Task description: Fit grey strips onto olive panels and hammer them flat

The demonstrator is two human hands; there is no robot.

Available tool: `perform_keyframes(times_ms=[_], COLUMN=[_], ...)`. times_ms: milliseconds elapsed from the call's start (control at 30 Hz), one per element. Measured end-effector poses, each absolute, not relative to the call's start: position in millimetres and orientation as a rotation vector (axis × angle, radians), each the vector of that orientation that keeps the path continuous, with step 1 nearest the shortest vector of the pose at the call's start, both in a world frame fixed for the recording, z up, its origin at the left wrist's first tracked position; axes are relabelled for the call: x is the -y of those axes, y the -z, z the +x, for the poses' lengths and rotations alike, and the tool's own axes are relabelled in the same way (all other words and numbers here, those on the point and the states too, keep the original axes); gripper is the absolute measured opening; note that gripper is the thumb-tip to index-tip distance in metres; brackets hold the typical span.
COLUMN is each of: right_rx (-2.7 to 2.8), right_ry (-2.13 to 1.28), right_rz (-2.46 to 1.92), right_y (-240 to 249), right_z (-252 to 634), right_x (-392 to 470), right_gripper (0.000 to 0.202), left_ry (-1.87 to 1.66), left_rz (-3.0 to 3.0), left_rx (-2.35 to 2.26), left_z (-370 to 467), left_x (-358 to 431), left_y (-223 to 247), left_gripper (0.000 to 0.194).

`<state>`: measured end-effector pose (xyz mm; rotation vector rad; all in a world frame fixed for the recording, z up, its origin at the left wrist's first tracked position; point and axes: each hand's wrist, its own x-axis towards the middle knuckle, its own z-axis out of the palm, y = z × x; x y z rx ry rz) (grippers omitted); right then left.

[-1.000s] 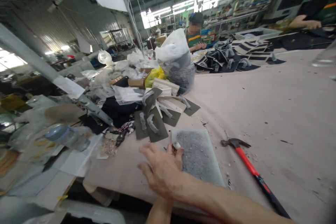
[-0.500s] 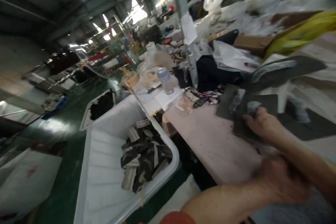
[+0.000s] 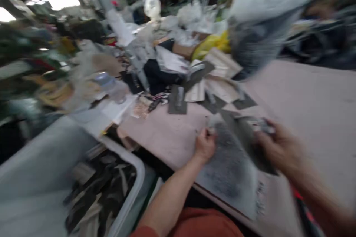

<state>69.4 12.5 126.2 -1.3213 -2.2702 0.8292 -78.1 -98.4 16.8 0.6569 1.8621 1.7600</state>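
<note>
My right hand (image 3: 278,148), blurred, grips a dark grey fabric piece (image 3: 253,140) that carries a pale shiny patch. The piece hangs slantwise over a whitish board (image 3: 229,170) with dark smudges, near the table's front edge. My left hand (image 3: 205,145) is closed at the board's left edge; a small pale bit shows at its fingertips, too small to name. Beyond both hands lie more flat grey pieces (image 3: 178,105) with clear strips, and pale beige pieces (image 3: 221,89) overlapping them.
A white bin (image 3: 139,177) holding grey and beige scraps stands at the lower left, against the pinkish table (image 3: 314,111). A lidded clear bottle (image 3: 118,90), a post (image 3: 139,68), a yellow bag (image 3: 214,46) and a big plastic bag (image 3: 258,29) stand farther back.
The view has swung to the right. My right hand has lifted a grey piece from the pile and brought it over the board. My left hand has come to the board's left edge.
</note>
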Motion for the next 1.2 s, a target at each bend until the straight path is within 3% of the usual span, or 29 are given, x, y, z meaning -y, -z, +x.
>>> perform_keyframes(times_ms=[167,300,533,933,1200], right_rx=[2.149,2.116,2.046,2.071,2.082], right_ry=[-1.021,-1.028,-0.989,-1.033,-1.115], right_rz=[-1.480,-1.491,-1.422,-1.457,-1.588], right_y=[-72.2,-53.9,-42.6,-38.7,-44.3], right_z=[112.2,120.9,125.2,128.8,131.3], right_x=[50.8,79.2,93.7,90.2,85.0], right_gripper=[0.059,0.060,0.061,0.059,0.048], left_ry=[-1.821,-1.777,-1.677,-1.486,-1.347], left_rz=[0.645,0.709,0.870,1.002,1.179], left_rx=[-1.727,-1.724,-1.567,-1.447,-1.529], left_z=[-89.7,-83.7,-51.7,-22.0,-19.7], left_x=[80.9,73.6,39.1,1.8,5.0], left_y=[3.8,-5.4,-29.4,-3.3,-13.8], left_gripper=[0.024,0.032,0.032,0.027,0.019])
